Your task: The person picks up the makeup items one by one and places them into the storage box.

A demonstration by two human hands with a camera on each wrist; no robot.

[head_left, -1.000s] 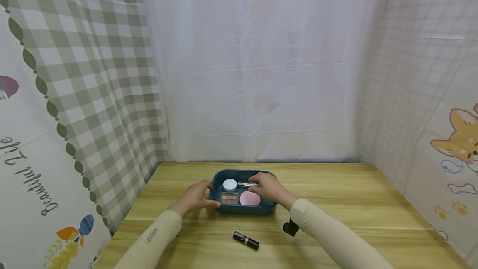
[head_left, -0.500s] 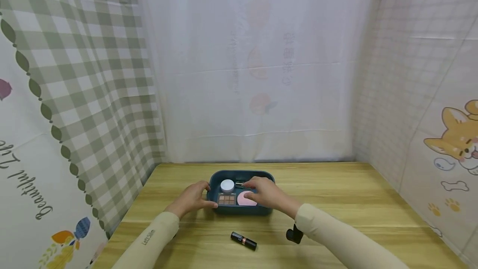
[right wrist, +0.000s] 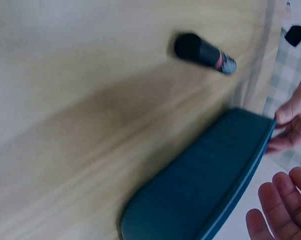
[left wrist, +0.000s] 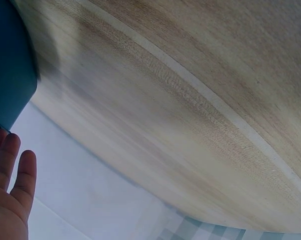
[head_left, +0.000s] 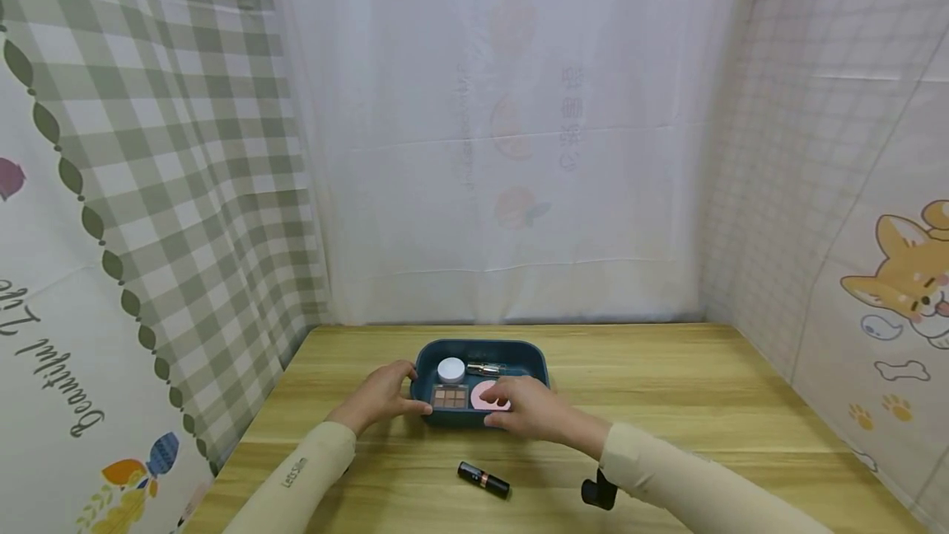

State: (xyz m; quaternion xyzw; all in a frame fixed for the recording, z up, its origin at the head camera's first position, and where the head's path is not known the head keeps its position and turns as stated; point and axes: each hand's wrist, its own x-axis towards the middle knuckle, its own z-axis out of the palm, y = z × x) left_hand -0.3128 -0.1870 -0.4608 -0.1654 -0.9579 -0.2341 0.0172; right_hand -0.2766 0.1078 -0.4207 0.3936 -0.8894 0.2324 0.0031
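Note:
A dark blue tray (head_left: 474, 419) stands on the wooden table. Its left end is held by my left hand (head_left: 378, 396), thumb at the front corner and fingers on the side rim; this grip also appears at the tray's corner in the right wrist view. Over the front rim hovers my right hand (head_left: 537, 410), fingers loosely bent and nothing held, partly covering a pink round pad (head_left: 483, 392). Inside the tray also lie a white round jar (head_left: 451, 369), an eyeshadow palette (head_left: 449, 397) and a slim clear-and-gold tube (head_left: 484, 369). A black lipstick (head_left: 483, 480) lies in front.
The light wooden table (head_left: 630, 369) extends on both sides of the tray. A white curtain (head_left: 511, 188) hangs behind it, with a green checked curtain (head_left: 222, 147) on the left and a printed cloth (head_left: 853, 270) on the right.
My right hand has drawn back from the slim tube, toward me and over the tray's front rim, leaving the tube inside. My left hand stays on the tray's left end.

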